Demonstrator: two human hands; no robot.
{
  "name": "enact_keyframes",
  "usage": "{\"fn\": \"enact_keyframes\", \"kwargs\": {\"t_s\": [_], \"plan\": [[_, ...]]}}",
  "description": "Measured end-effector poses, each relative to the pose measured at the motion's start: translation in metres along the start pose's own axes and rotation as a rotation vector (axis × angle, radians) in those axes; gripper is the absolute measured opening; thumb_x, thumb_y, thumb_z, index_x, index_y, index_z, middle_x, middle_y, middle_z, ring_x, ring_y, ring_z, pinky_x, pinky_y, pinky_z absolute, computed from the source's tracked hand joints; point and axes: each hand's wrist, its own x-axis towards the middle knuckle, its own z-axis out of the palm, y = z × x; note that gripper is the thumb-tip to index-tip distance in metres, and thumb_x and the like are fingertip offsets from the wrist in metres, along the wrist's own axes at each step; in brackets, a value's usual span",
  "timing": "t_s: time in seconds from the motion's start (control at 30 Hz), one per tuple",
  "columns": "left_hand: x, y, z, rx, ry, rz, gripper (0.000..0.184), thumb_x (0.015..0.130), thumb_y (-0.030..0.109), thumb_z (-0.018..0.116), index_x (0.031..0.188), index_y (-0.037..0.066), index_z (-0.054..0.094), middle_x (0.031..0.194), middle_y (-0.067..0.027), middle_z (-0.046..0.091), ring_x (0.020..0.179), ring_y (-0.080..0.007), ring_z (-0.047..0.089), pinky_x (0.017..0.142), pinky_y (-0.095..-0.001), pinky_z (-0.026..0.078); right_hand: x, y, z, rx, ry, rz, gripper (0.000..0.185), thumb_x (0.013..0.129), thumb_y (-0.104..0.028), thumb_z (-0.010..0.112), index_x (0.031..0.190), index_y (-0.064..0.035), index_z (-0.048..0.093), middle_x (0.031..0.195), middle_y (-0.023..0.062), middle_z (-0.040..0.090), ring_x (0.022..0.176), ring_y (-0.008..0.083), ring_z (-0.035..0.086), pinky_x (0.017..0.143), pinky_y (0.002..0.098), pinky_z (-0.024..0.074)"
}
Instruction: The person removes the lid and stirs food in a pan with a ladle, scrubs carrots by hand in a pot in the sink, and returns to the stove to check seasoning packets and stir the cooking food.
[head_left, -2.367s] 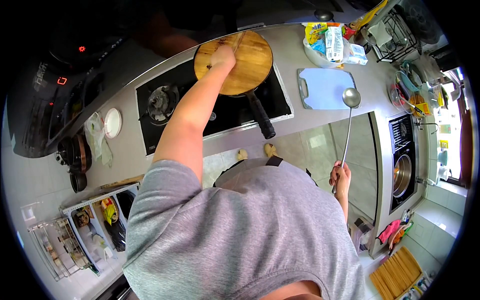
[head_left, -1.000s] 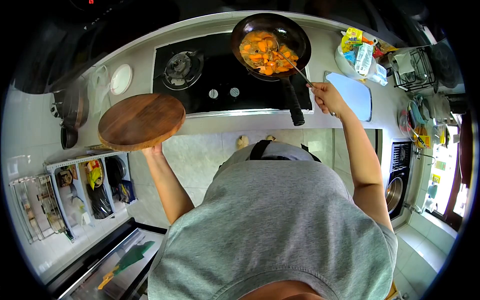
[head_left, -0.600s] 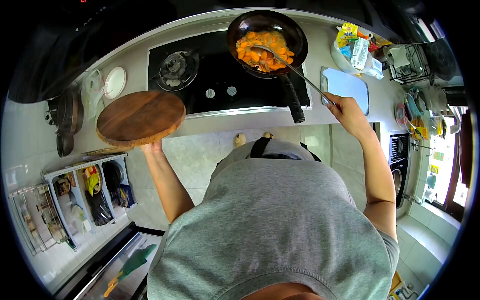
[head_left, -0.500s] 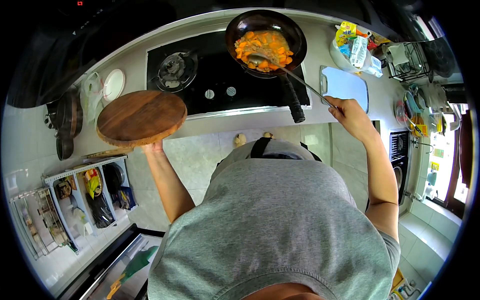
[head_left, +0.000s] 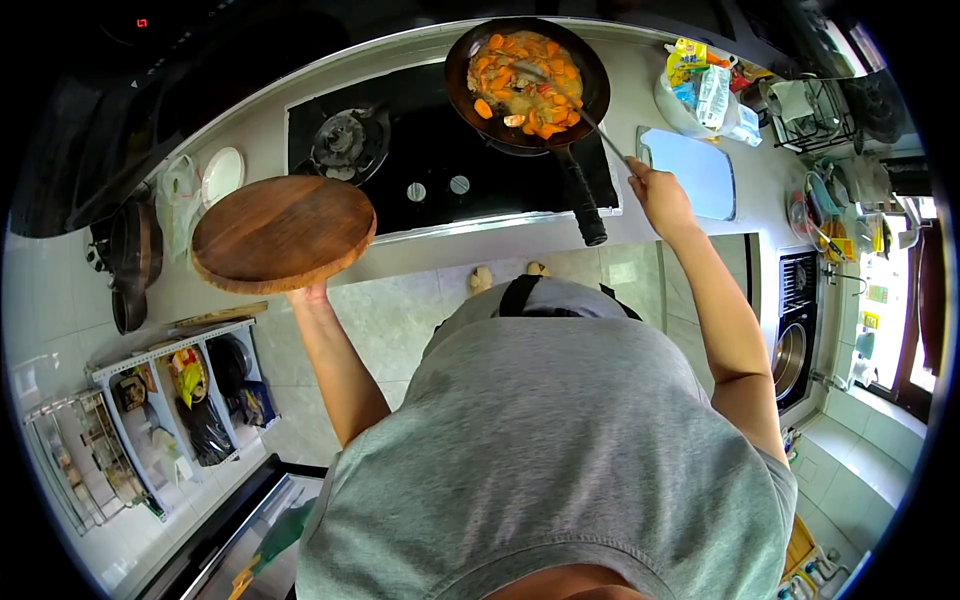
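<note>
My left hand holds up a round wooden lid from below, to the left of the stove. Most of its fingers are hidden under the wood. My right hand is closed round the long handle of a metal ladle. The ladle's head lies among the food in a dark wok and is partly covered. Orange carrot pieces and brownish bits sit in sauce there. The wok stands on the right side of the black stove, its black handle pointing towards me.
Left of the stove are a white plate, a plastic bag and dark pans. To the right lie a pale cutting board and a white bowl of packets. A storage rack stands low on the left.
My right hand has moved forward and slightly left, pushing the ladle's head deeper across the wok. The carrot pieces have shifted. The wooden lid has hardly moved.
</note>
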Motion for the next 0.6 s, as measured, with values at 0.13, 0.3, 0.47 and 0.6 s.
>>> {"fn": "enact_keyframes", "kwargs": {"t_s": [0.13, 0.3, 0.47, 0.6], "plan": [[-0.001, -0.002, 0.001, 0.006, -0.003, -0.005, 0.041, 0.095, 0.020, 0.060, 0.131, 0.002, 0.051, 0.130, -0.0142, 0.056, 0.116, -0.0302, 0.056, 0.099, -0.0450, 0.050, -0.004, -0.003, -0.005, -0.037, 0.039, 0.147, 0.038, 0.096, -0.018, 0.050, 0.133, -0.0104, 0.055, 0.091, 0.0266, 0.066, 0.088, 0.0425, 0.064, 0.079, 0.0501, 0.0506], [-0.004, -0.004, 0.001, 0.006, 0.004, 0.001, 0.041, 0.095, 0.020, 0.060, 0.131, 0.002, 0.052, 0.130, -0.0141, 0.057, 0.116, -0.0301, 0.056, 0.099, -0.0449, 0.050, -0.025, -0.005, 0.011, -0.018, 0.015, 0.106, 0.037, 0.095, -0.017, 0.052, 0.130, -0.0041, 0.056, 0.093, 0.0273, 0.066, 0.091, 0.0430, 0.065, 0.081, 0.0485, 0.0505], [0.002, -0.011, 0.006, 0.012, 0.009, 0.004, 0.041, 0.095, 0.020, 0.061, 0.131, 0.002, 0.052, 0.130, -0.0141, 0.057, 0.115, -0.0299, 0.057, 0.098, -0.0447, 0.050, -0.003, 0.015, 0.009, 0.197, 0.100, 0.145, 0.031, 0.092, -0.011, 0.056, 0.120, 0.0001, 0.062, 0.094, 0.0292, 0.065, 0.094, 0.0435, 0.063, 0.082, 0.0454, 0.0503], [0.001, -0.013, 0.013, 0.020, 0.005, 0.013, 0.041, 0.095, 0.020, 0.061, 0.130, 0.001, 0.052, 0.130, -0.0140, 0.057, 0.115, -0.0298, 0.057, 0.098, -0.0446, 0.050, 0.041, 0.023, 0.030, 0.226, 0.146, 0.136, 0.030, 0.093, -0.011, 0.055, 0.120, 0.0002, 0.062, 0.089, 0.0269, 0.065, 0.086, 0.0419, 0.064, 0.077, 0.0447, 0.0504]]}}
